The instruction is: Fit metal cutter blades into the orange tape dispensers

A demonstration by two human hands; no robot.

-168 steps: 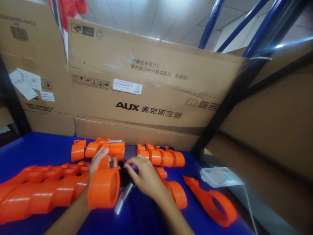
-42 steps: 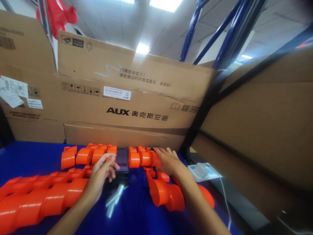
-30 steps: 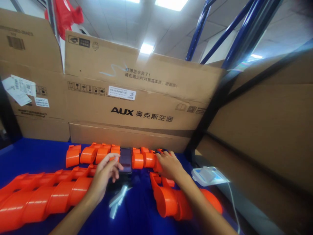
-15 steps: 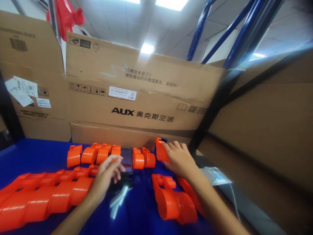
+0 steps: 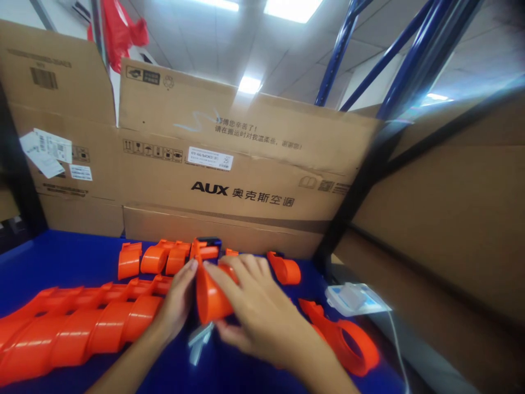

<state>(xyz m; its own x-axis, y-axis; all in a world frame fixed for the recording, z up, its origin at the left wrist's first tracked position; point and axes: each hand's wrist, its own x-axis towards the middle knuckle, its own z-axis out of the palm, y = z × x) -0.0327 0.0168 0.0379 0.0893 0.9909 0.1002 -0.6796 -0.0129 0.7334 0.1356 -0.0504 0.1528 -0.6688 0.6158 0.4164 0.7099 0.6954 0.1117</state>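
In front of me, my right hand [image 5: 258, 306] grips an orange plastic part with a round cup-like ring [image 5: 213, 301], thumb below and fingers over its side. A dark piece shows at the part's top end. My left hand [image 5: 178, 298] presses its fingertips to the left side of the same part. Beneath it, shiny silvery strips [image 5: 200, 342] lie on the blue surface. To the left of my left hand runs a long nested row of like orange parts [image 5: 86, 323]. A single orange ring part [image 5: 355, 347] lies right of my right forearm.
Several more orange parts [image 5: 153, 258] stand along the back, with another orange part [image 5: 287, 269] at the right. A clear plastic packet with a white cord [image 5: 353, 298] sits at the right edge. Cardboard [image 5: 246, 230] walls off the back; a dark post [image 5: 348, 202] rises at right.
My right hand has carried the orange part from the back right to the middle. My left hand, empty before, now meets it there. The phone seen earlier is now hidden behind it.
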